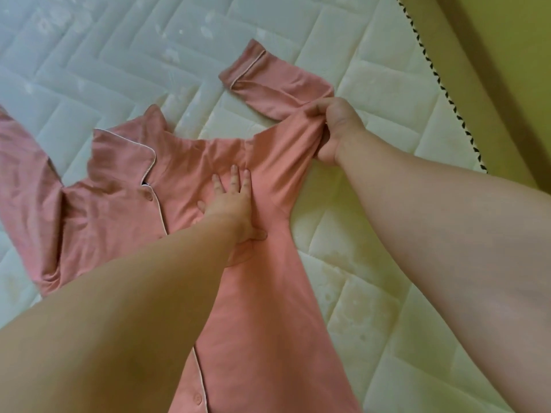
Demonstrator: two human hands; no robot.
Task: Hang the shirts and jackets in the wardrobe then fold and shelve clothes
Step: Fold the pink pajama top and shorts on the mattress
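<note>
My left hand (231, 201) presses flat on the pink shirt (119, 210), which is spread on the mattress (357, 263). My right hand (337, 129) grips its bunched right shoulder, so the first fold is probably only beginning. Shelving is not yet done, and with no wardrobe in view I can't judge the hanging.

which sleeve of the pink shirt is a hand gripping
The right-side sleeve with the piped cuff: the right hand pinches its shoulder end. The other sleeve, far left, lies untouched.
</note>
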